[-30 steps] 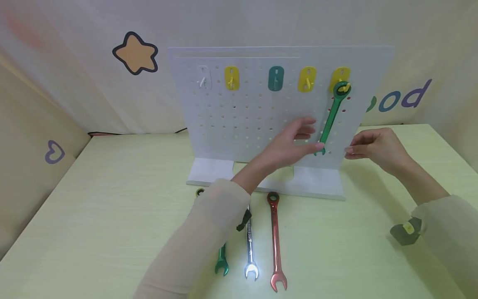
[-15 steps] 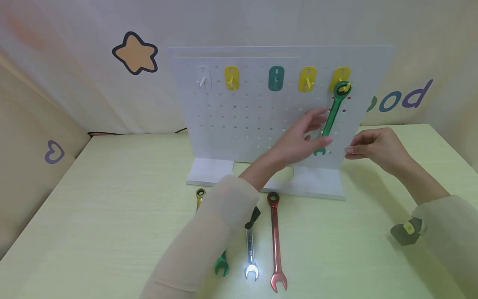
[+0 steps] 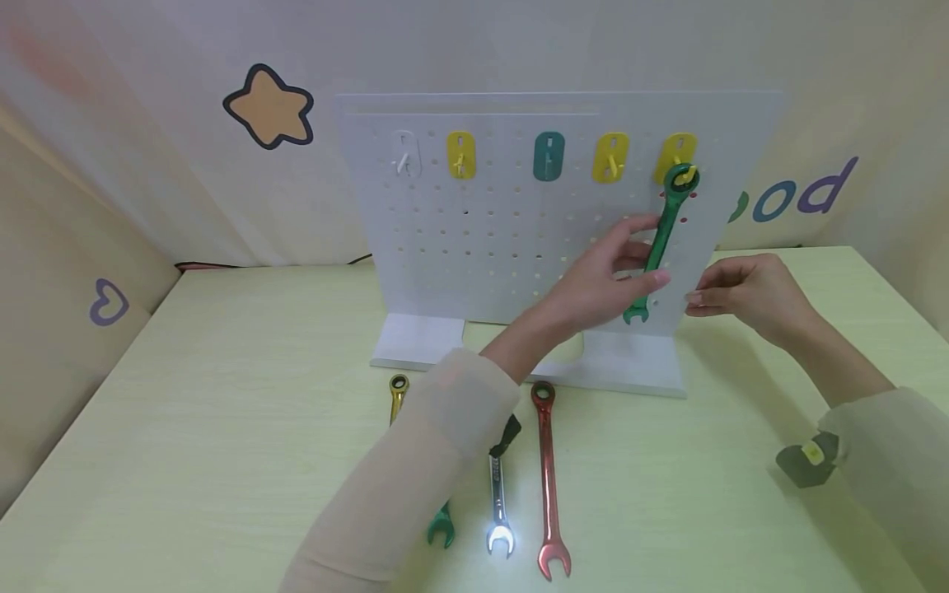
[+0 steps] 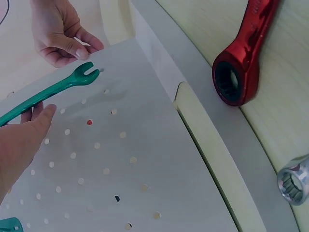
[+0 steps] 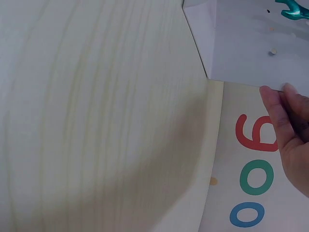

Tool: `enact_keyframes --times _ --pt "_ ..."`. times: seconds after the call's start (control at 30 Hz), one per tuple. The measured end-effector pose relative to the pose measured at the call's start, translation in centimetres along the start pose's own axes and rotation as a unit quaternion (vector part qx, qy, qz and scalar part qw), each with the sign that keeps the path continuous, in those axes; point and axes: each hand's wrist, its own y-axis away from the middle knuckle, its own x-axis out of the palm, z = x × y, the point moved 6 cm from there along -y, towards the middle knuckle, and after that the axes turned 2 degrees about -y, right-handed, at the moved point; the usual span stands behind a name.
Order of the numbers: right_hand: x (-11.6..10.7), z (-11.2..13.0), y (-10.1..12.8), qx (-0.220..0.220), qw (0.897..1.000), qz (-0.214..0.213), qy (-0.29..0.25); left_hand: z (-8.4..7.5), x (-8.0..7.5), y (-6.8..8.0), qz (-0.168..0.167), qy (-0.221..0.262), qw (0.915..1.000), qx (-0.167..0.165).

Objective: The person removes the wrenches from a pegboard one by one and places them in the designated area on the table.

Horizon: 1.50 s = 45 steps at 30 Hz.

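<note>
A green ratcheting combination wrench (image 3: pixel 664 226) hangs by its ring end from the yellow hook (image 3: pixel 676 152) at the far right of the white pegboard (image 3: pixel 437 284). My left hand (image 3: pixel 600 276) holds its shank, thumb in front and fingers behind. The wrench's open end points down and slightly left; it shows clearly in the left wrist view as a green wrench end (image 4: pixel 86 75). My right hand (image 3: pixel 749 296) pinches the pegboard's right edge; in the right wrist view its fingertips (image 5: pixel 268 94) meet that edge.
On the table (image 3: pixel 222 395) lie a red wrench (image 3: pixel 549 486), a silver wrench (image 3: pixel 498 502), a green wrench (image 3: pixel 441 525) and a yellow ring end (image 3: pixel 399 385), partly under my left sleeve. More hooks, such as the teal hook (image 3: pixel 549 156), carry nothing.
My left hand has moved right and slightly up, its fingers closing around the wrench's shank. The wrench has shifted slightly down. My right hand stays at the board's edge.
</note>
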Motion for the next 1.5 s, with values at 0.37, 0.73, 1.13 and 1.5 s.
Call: enact_keyframes --times 0.37,0.73,1.13,1.5 --pt "0.0 0.1 0.3 0.010 1.000 -0.013 0.020 -0.3 0.2 0.5 -0.025 0.004 0.9997 -0.001" --pt "0.1 0.2 0.3 0.013 0.999 -0.011 0.032 -0.8 0.3 0.8 -0.032 0.049 0.9982 0.007" --pt "0.0 0.2 0.1 0.003 1.000 0.004 0.012 -2.2 0.5 1.2 -0.015 0.107 0.9940 0.016" --pt "0.0 0.1 -0.2 -0.004 1.000 0.002 0.022 -3.1 0.5 1.0 -0.010 0.106 0.9940 0.023"
